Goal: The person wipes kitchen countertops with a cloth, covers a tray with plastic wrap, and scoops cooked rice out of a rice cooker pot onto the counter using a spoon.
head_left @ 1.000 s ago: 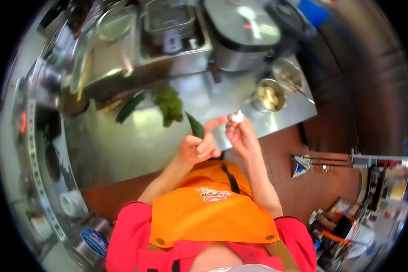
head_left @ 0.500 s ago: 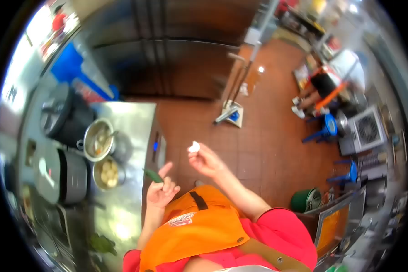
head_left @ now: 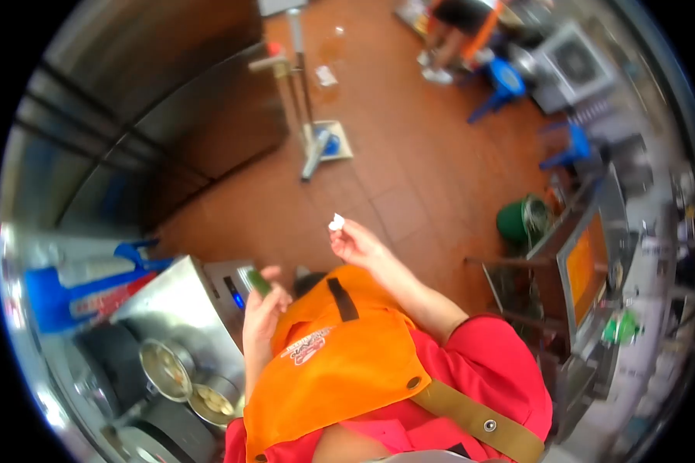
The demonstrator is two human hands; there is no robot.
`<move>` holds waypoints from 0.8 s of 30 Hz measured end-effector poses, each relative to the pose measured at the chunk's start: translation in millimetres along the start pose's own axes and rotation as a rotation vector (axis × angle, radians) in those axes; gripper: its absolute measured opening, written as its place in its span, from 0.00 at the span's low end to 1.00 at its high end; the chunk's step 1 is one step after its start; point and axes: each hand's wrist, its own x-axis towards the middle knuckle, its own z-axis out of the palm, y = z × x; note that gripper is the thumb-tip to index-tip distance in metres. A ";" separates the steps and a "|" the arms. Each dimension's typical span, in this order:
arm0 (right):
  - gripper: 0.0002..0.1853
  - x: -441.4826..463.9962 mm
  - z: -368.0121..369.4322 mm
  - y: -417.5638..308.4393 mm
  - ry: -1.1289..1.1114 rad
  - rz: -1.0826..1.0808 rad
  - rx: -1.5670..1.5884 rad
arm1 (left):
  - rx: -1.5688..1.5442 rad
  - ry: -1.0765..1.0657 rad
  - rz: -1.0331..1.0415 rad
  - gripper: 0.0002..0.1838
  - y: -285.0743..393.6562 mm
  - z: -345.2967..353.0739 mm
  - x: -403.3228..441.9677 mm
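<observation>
My left hand [head_left: 264, 312] is closed round a small oblong dark-green thing [head_left: 260, 282] with a pale end; its exact kind is not clear. That hand is in front of the orange apron [head_left: 340, 332], near the steel counter's corner. Farther right and forward, my right hand [head_left: 357, 245] pinches a small white piece [head_left: 337, 223] between thumb and fingertips, held up over the tiled floor. I cannot make out whether the white piece is paper or something else. The hands are apart.
On the steel counter [head_left: 189, 301] at left stand a metal bowl [head_left: 167, 370] and another bowl of pale round pieces [head_left: 213, 402]. A dustpan [head_left: 338, 143], blue stools [head_left: 505, 81], a green bucket [head_left: 521, 220] and a cabinet [head_left: 587, 266] stand around. A person [head_left: 452, 35] is at the far right.
The view has swung right and down, so the counter and bowls now sit lower left. Both hands keep hold of the green thing and the white piece.
</observation>
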 end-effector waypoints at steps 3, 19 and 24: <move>0.04 12.0 -15.1 1.5 0.105 -0.097 0.014 | 0.081 0.005 -0.061 0.22 5.7 -32.7 20.7; 0.06 170.8 -39.4 -29.0 0.439 0.367 -0.375 | -0.008 0.719 -0.194 0.12 -1.1 -30.5 -3.9; 0.07 202.0 -41.1 -70.0 0.472 0.345 -0.394 | -0.061 0.757 -0.181 0.11 4.9 -6.6 34.1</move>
